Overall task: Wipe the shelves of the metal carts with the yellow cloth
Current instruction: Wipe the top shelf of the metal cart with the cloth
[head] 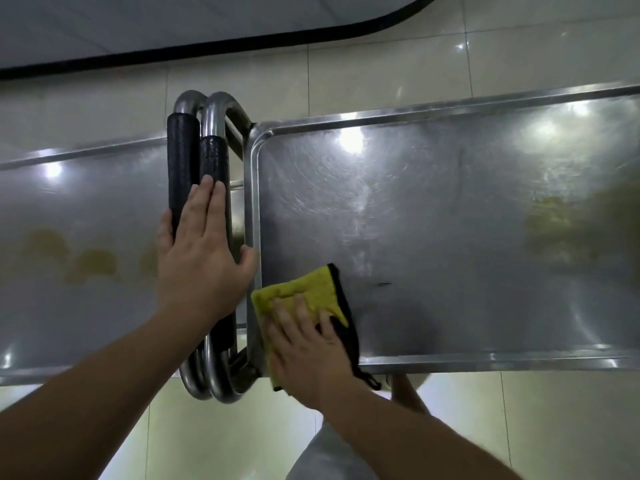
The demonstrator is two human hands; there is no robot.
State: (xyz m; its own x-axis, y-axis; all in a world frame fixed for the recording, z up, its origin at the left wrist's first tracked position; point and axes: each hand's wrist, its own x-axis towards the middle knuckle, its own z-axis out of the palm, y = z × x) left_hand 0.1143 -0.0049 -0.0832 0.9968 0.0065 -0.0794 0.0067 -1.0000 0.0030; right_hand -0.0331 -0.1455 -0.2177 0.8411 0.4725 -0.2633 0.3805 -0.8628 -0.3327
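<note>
Two metal carts stand end to end, handles touching in the middle. The right cart's top shelf [450,216] is a shiny steel tray with swirl marks. My right hand [308,355] presses the yellow cloth [298,289] with black edging flat on that shelf's near left corner. My left hand [201,258] lies flat with fingers extended over the black foam grips of the two cart handles [197,150], thumb touching the right cart's rim. The left cart's shelf [69,216] shows yellowish reflections.
Glossy cream floor tiles [381,64] surround the carts. A grey surface with a curved black edge [207,50] lies beyond at the top. My leg and foot [405,393] show below the right cart's near rim.
</note>
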